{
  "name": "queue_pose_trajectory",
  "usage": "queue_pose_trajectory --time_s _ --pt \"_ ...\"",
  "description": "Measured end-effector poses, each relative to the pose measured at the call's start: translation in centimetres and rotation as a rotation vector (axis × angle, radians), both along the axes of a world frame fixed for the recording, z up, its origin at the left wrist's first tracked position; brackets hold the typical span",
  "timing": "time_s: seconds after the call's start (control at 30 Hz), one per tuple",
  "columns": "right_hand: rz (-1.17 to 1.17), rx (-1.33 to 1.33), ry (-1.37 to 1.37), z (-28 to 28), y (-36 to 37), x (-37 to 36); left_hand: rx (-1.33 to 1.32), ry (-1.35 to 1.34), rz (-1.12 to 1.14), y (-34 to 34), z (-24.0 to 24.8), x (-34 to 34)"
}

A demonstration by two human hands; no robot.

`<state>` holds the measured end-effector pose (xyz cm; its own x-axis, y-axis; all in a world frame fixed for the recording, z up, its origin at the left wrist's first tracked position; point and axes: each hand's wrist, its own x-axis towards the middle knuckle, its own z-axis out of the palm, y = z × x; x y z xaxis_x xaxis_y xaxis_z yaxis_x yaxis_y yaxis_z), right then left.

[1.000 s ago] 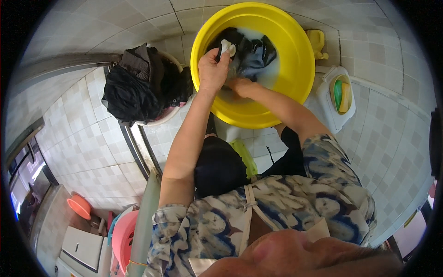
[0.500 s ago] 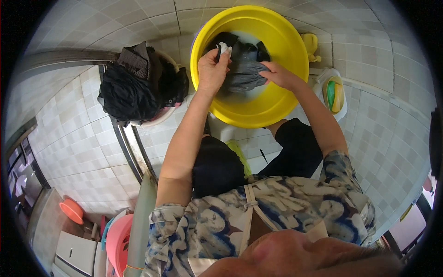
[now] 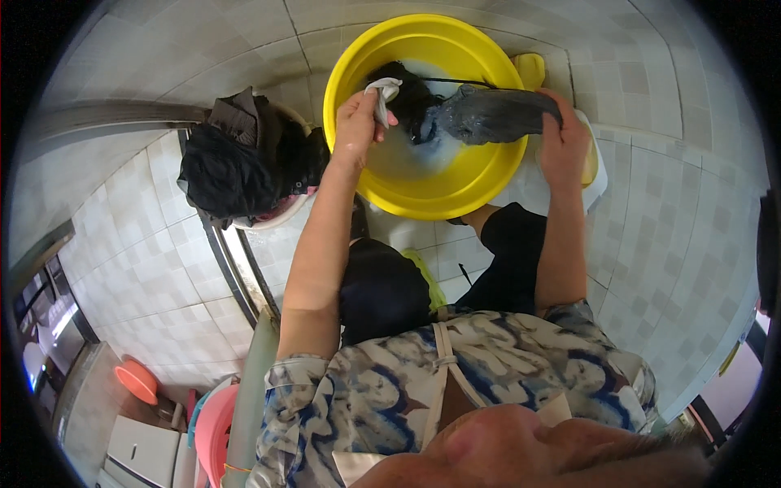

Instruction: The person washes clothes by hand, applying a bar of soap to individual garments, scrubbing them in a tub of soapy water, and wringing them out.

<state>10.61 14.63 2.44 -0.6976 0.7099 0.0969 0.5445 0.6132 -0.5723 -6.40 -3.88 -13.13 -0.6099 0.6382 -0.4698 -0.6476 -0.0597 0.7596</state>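
A large yellow basin holds cloudy, sudsy water with a black garment lying in it. My left hand is over the basin's left side, closed on a bunched white cloth. Off to the right, my right hand grips the end of a wet dark grey cloth. That grey cloth is stretched sideways from the middle of the basin across its right rim. Where its inner end meets the black garment, I cannot tell whether the two are joined.
Left of the basin, a heap of dark clothes fills a pale tub. A yellow plastic container stands behind the basin's right rim. My right arm partly covers a white holder. A pink basin is at lower left.
My right hand has moved right, pulling the grey cloth out over the basin's rim. My left hand has shifted slightly left, still holding the white cloth.
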Motion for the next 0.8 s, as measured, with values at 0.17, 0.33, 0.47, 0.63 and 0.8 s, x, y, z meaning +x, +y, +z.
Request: queue_pose_trajectory --time_s 0.17,0.33,0.47,0.63,0.8 --pt "-0.304 -0.605 0.339 -6.1 1.1 0.5 0.109 -0.226 -0.066 -0.2 1.1 -0.5" --pt "-0.157 -0.687 0.205 -6.8 1.1 0.2 0.116 -0.339 -0.100 -0.8 0.9 -0.9" --pt "-0.100 -0.622 0.295 -5.9 1.4 -0.5 0.068 -0.229 -0.172 -0.3 0.5 -0.7" --pt "-0.083 -0.312 0.372 -4.1 0.9 -0.7 -0.183 0.056 -0.263 0.0 0.5 0.0" --pt "-0.188 -0.144 0.371 -4.0 2.0 -0.3 -0.427 0.250 -0.388 -0.1 0.9 0.4"
